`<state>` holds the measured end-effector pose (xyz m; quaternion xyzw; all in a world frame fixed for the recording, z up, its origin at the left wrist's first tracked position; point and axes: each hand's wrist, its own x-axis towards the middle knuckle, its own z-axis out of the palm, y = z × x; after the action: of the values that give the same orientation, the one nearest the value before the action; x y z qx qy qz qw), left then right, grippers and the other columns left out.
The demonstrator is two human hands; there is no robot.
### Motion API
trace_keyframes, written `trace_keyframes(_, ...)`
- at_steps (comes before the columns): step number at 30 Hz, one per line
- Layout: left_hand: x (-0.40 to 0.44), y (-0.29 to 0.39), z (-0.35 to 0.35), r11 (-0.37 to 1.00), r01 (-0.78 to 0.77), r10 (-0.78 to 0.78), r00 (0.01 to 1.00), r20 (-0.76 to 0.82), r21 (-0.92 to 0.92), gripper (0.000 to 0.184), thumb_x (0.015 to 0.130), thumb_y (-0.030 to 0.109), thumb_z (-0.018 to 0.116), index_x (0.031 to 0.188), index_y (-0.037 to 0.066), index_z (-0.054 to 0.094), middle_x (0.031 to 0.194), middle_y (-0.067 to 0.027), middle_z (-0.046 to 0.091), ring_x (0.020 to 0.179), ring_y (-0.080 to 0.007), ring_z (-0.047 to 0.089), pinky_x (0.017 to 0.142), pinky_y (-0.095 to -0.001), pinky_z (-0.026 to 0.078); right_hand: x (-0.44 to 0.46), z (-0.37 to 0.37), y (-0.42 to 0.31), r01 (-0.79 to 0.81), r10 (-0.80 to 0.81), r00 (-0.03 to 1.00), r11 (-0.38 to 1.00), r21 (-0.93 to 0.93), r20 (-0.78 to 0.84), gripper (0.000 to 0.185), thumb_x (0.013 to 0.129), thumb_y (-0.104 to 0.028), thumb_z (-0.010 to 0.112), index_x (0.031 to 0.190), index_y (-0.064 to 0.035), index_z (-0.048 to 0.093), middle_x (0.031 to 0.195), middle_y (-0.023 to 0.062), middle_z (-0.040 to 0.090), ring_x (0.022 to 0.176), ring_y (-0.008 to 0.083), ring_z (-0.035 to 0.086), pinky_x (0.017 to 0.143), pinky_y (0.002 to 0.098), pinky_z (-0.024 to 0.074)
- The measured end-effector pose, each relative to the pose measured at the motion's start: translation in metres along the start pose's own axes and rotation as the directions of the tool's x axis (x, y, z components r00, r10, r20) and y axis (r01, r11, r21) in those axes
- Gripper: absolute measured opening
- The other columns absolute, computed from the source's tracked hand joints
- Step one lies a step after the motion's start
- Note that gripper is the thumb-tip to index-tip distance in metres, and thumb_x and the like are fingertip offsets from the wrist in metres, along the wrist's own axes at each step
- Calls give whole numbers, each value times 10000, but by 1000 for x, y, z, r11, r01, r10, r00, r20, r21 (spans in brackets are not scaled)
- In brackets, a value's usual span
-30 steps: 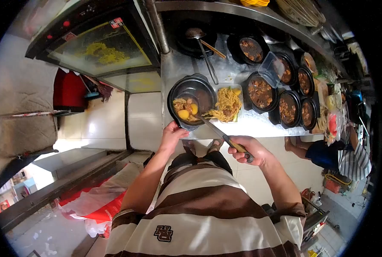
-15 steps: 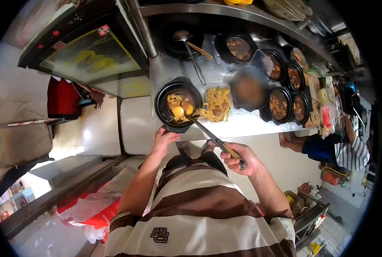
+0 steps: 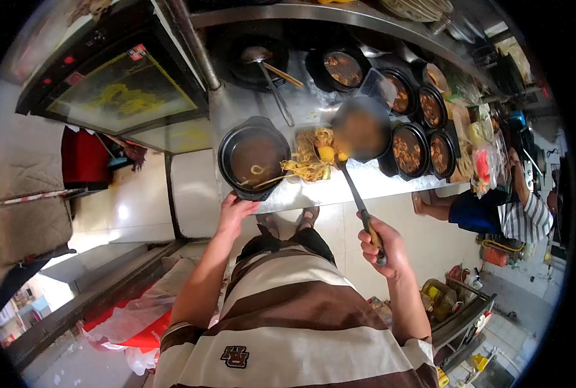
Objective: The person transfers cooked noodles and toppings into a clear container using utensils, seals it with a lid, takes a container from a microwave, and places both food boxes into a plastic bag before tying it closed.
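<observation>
My left hand grips the near edge of a black pot with brown broth and a few noodle strands inside. My right hand is closed around the handle of a long cooking spoon with a black and tan grip. Yellow and brown food covers the spoon's head, over the right side of a clear plastic container. Noodles fill part of that container, and strands trail over its left edge to the pot. Touching or near the spoon's head is a black bowl with blurred contents.
Several black pots of brown food stand on the steel counter to the right. At the back, a metal ladle and chopsticks lie on a dark pan. A shelf overhangs the counter. Another person stands at far right.
The spoon has moved right, out of the pot to the container, carrying food. The pot now holds mostly broth. My left hand has stayed at the pot; the whole view has shifted slightly.
</observation>
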<state>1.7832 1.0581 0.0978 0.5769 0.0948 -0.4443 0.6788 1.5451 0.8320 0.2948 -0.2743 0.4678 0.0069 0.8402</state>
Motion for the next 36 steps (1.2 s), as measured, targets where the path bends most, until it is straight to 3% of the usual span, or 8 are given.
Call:
trace_keyframes(4,-2,2,1,1000,-3,3,1000,3,-3,197,819,35,606,1013,48,572,936,-81,654,841,-197,652,748,-319,537,3,6,11,109,-153,977,957,-269,-147,370,942,-180,394,1260,5,433,719,37,492,497,103,443,400,244,390)
trace_keyframes(10,-3,3,1,1000,5,-5,1000,9,-6,209,841,47,596,1037,28,526,992,-116,637,907,-250,638,822,-390,523,9,15,13,178,-273,954,845,-504,-121,400,965,-214,414,1285,26,411,677,6,470,495,80,442,402,233,392)
trace_keyframes(13,-6,4,0,1000,-7,7,1000,31,-5,235,831,70,603,1055,40,537,989,-82,640,894,-200,639,796,-326,517,15,11,16,260,-365,924,819,-512,-115,395,976,-216,402,1289,24,415,653,-4,460,490,67,435,397,220,384)
trace_keyframes(24,-6,5,1,1000,-10,10,1000,9,-2,236,829,1,556,1060,5,511,1010,-127,621,906,-242,631,835,-364,523,8,26,18,238,-271,961,722,-650,51,433,954,-160,452,1346,13,393,637,-3,476,507,74,460,444,228,403)
trace_keyframes(27,-5,0,1,997,-43,44,999,11,-63,232,815,-10,565,1043,2,520,1002,-125,623,889,-235,631,819,-364,529,17,39,12,241,-294,948,427,-871,118,416,941,-164,476,1316,11,437,622,53,508,528,105,494,495,261,437)
trace_keyframes(28,-3,-2,0,995,-52,53,998,13,-85,232,810,-13,567,1037,1,522,999,-125,623,884,-233,631,813,-364,531,20,43,5,297,-329,919,207,-932,220,400,920,-163,507,1276,17,472,684,170,588,600,228,603,585,336,485)
trace_keyframes(31,0,-2,-2,995,-39,40,999,7,-88,229,814,-17,558,1039,-1,519,1002,-131,625,892,-244,630,819,-374,528,32,53,-4,385,-354,861,-18,-923,366,405,902,-165,532,1260,17,476,778,258,612,734,365,636,669,398,493)
trace_keyframes(36,3,7,-7,967,83,-54,991,124,-242,250,811,-21,558,1059,-4,522,1009,-140,630,891,-266,626,833,-387,517,48,62,-3,462,-369,804,-105,-881,466,404,897,-184,536,1248,9,477,850,263,623,814,409,614,701,441,484)
